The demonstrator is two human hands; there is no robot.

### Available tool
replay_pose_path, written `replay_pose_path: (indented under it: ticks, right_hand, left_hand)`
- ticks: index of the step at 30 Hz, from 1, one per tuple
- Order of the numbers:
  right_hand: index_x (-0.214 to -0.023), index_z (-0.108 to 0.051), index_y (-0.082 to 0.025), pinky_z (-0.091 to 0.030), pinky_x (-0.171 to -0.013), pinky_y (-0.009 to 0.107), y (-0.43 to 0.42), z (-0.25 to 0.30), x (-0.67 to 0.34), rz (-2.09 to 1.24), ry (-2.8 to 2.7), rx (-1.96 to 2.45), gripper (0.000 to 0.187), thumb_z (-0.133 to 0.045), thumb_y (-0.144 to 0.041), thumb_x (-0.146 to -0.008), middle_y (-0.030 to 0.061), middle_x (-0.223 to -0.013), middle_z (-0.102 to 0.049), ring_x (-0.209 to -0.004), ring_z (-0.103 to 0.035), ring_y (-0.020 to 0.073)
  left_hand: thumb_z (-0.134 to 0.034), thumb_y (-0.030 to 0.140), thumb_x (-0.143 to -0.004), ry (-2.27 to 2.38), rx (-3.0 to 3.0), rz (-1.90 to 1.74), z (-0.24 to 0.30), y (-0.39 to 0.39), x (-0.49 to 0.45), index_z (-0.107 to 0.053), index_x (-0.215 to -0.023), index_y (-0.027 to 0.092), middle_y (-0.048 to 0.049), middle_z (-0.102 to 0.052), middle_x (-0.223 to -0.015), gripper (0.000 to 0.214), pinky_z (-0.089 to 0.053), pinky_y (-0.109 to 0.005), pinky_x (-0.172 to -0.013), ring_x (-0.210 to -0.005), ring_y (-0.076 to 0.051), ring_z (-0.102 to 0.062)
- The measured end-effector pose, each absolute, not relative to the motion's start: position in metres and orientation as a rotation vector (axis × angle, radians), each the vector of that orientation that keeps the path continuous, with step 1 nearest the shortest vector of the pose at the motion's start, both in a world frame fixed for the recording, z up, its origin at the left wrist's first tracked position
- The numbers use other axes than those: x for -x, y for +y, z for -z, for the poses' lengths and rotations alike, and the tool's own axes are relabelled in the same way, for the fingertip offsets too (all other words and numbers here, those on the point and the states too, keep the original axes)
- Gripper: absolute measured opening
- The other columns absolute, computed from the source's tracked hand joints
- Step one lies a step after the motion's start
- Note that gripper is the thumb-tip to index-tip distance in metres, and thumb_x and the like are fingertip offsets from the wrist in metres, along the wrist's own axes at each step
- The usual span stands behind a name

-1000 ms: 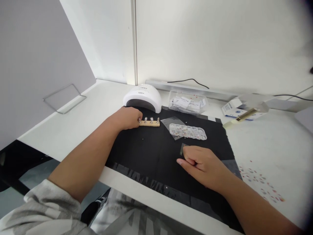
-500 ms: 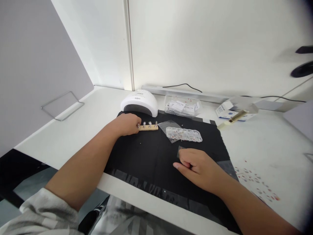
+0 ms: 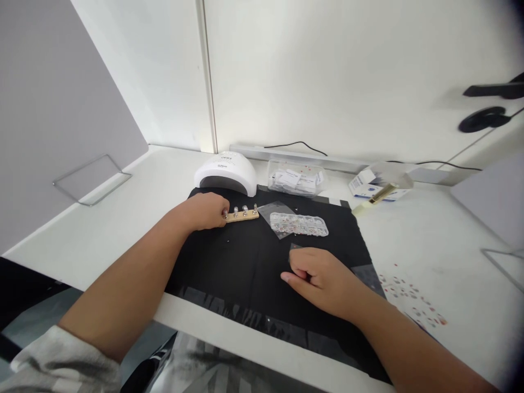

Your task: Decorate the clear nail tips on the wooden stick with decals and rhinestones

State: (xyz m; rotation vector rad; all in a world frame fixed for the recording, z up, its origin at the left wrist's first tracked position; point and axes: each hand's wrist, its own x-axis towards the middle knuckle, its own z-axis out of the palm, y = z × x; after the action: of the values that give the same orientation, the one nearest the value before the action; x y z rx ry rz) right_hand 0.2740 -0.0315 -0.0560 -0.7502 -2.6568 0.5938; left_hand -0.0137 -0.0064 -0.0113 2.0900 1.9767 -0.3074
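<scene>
My left hand (image 3: 207,212) rests on the black mat (image 3: 254,262) with its fingers curled around the left end of a small wooden strip (image 3: 242,216) that carries a row of round metal pegs. My right hand (image 3: 319,275) lies near the middle of the mat, fingers curled under, its fingertips on a small clear packet (image 3: 293,248) that is mostly hidden beneath it. A clear compartment box of tiny rhinestones (image 3: 301,224) lies on the mat between the two hands, on a clear plastic sleeve (image 3: 278,210).
A white nail lamp (image 3: 226,173) stands at the mat's far edge. Behind it sit a clear box of packets (image 3: 295,178), a blue-and-white carton (image 3: 366,184) and a gold-capped tube (image 3: 374,200). Small coloured nail tips (image 3: 411,297) lie scattered on the white desk at right. A grey divider (image 3: 61,109) stands left.
The view has shifted, so everything sits further left in the frame. Both hands keep their places on the mat and their grips look the same.
</scene>
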Motion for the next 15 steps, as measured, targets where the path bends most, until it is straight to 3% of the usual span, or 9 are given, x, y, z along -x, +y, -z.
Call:
replay_pose_path:
  ticks: [15]
  right_hand:
    - [-0.064, -0.031, -0.021, -0.029, -0.059, 0.026, -0.0314, 0.0576, -0.275, -0.666, -2.688, 0.798, 0.033, -0.052, -0.025, -0.089, -0.0032, -0.062, -0.043, -0.059, -0.04, 0.0123]
  left_hand:
    - [-0.058, 0.031, -0.073, 1.96, -2.103, 0.301, 0.0107, -0.0071, 0.0128, -0.066, -0.09, 0.023, -0.0032, -0.07, -0.088, 0.02, -0.04, -0.03, -0.06, -0.072, -0.02, -0.062]
